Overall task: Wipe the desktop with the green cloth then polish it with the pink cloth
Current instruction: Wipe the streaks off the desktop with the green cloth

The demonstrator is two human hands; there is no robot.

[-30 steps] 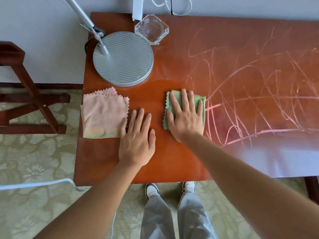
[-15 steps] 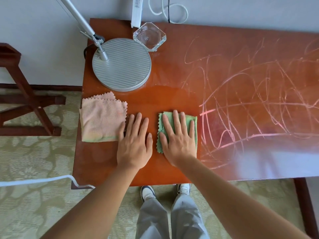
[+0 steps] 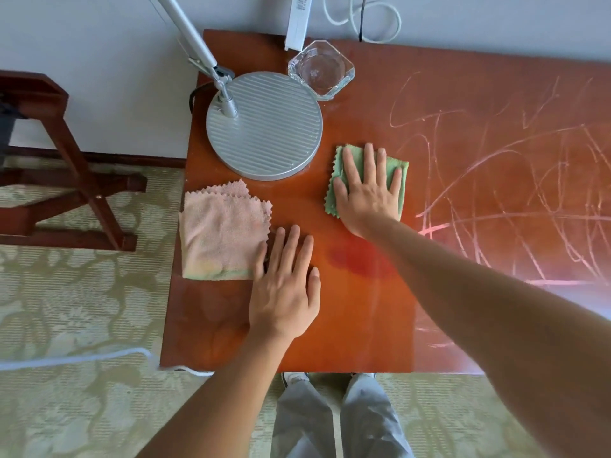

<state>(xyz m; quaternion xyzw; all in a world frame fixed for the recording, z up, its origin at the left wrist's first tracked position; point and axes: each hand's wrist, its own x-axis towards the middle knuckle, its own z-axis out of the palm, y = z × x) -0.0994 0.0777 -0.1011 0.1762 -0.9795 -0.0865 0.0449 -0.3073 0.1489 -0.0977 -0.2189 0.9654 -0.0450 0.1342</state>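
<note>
From my head camera, my right hand (image 3: 367, 190) lies flat with fingers spread, pressing the green cloth (image 3: 398, 180) onto the table (image 3: 363, 325), just right of the lamp base (image 3: 264, 125). My left hand (image 3: 284, 289) rests open and flat on the wood, holding nothing, its fingers touching the edge of the folded pink cloth (image 3: 221, 233). Chalky scribbles (image 3: 496, 180) cover the table's right side.

Scribbled desktop (image 3: 363, 325) (reddish wood), green cloth (image 3: 334, 196), pink cloth (image 3: 221, 233), lamp base (image 3: 264, 127), glass dish (image 3: 320, 69)
</note>
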